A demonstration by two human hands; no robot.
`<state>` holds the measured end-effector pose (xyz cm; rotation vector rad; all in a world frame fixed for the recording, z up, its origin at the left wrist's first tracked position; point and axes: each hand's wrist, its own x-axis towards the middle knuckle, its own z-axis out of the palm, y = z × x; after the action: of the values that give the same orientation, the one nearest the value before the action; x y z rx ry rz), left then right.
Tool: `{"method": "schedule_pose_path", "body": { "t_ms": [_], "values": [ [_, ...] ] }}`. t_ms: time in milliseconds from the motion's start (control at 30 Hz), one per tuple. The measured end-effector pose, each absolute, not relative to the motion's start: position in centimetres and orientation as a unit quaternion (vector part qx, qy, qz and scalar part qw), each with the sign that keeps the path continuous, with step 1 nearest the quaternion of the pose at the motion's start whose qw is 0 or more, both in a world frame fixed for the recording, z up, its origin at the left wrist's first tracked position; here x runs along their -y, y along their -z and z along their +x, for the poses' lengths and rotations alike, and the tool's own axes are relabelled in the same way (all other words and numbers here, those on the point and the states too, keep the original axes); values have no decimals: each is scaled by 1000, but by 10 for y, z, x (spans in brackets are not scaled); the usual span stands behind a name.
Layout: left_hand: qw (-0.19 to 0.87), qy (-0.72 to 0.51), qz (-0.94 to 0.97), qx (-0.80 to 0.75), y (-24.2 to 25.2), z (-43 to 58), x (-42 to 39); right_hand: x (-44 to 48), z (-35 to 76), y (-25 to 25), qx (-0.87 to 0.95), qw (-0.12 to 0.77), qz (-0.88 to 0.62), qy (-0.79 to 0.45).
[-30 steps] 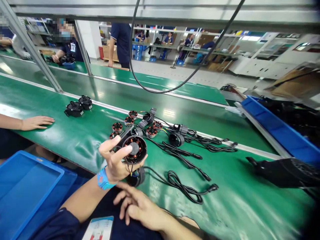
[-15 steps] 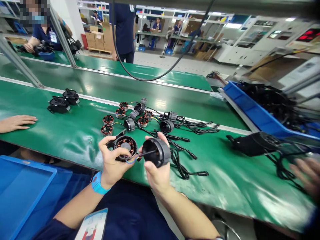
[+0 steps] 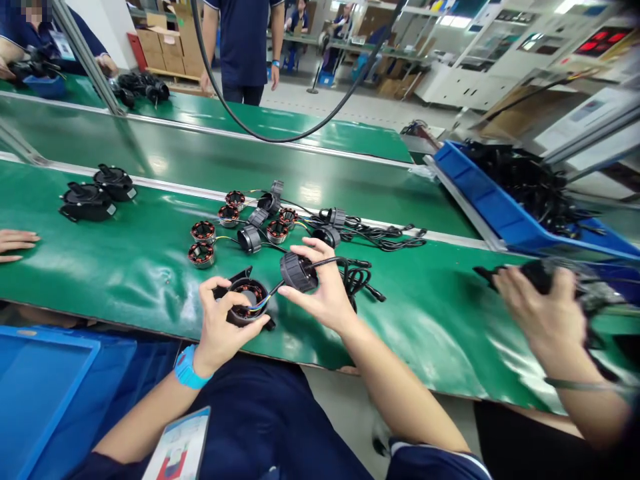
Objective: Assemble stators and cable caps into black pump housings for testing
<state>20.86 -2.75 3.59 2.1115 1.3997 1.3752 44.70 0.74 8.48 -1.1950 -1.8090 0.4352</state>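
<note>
My left hand (image 3: pixel 220 327) grips a round black motor housing with copper windings (image 3: pixel 246 299) just above the near edge of the green conveyor belt (image 3: pixel 150 280). My right hand (image 3: pixel 327 290) holds a black round cap (image 3: pixel 298 271) with a black cable running from it. Thin coloured wires join the cap to the housing. Both hands are closed on their parts.
Several copper-wound stators (image 3: pixel 203 233) and black cabled parts (image 3: pixel 327 235) lie behind my hands. Two black assemblies (image 3: pixel 87 201) sit at left. A co-worker's hand (image 3: pixel 543 313) holds a black part at right; another person's hand (image 3: pixel 15 241) rests at left. Blue bins (image 3: pixel 30 380) flank the belt.
My right hand came up from my lap, took the black cap and now holds it over the belt. My left hand lowered the housing toward the belt. A co-worker's hand reached in at right.
</note>
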Motion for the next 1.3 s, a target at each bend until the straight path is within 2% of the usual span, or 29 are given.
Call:
{"method": "schedule_pose_path", "body": {
  "t_ms": [100,200,300,367,533,667,800,933,1133,1300],
  "values": [
    [118,-466,732,-483,-34,206,28,-11,451,-82,730,397,-529,-173],
    [106,-470,743,-465,-33,203,28,-13,447,-81,701,373,-498,-347],
    [101,-484,747,-444,-30,202,30,-12,431,-81,633,411,-411,-510],
    [103,-489,747,-439,-28,201,30,-12,417,-81,598,448,-398,-532],
    [130,-502,748,-414,-25,197,27,-25,399,-78,635,488,-410,-436],
    [179,-505,756,-377,-23,189,23,-44,406,-79,767,426,-311,-364],
    [209,-497,767,-349,-25,181,15,-49,408,-83,813,391,-270,-336],
    [83,-483,813,-313,-43,171,2,-40,405,-80,799,406,-322,-304],
    [-81,-361,910,-189,-74,155,-14,-28,404,-72,790,416,-378,-244],
    [-146,-298,926,-181,-83,148,-13,-19,401,-71,776,424,-404,-236]
  ]
}}
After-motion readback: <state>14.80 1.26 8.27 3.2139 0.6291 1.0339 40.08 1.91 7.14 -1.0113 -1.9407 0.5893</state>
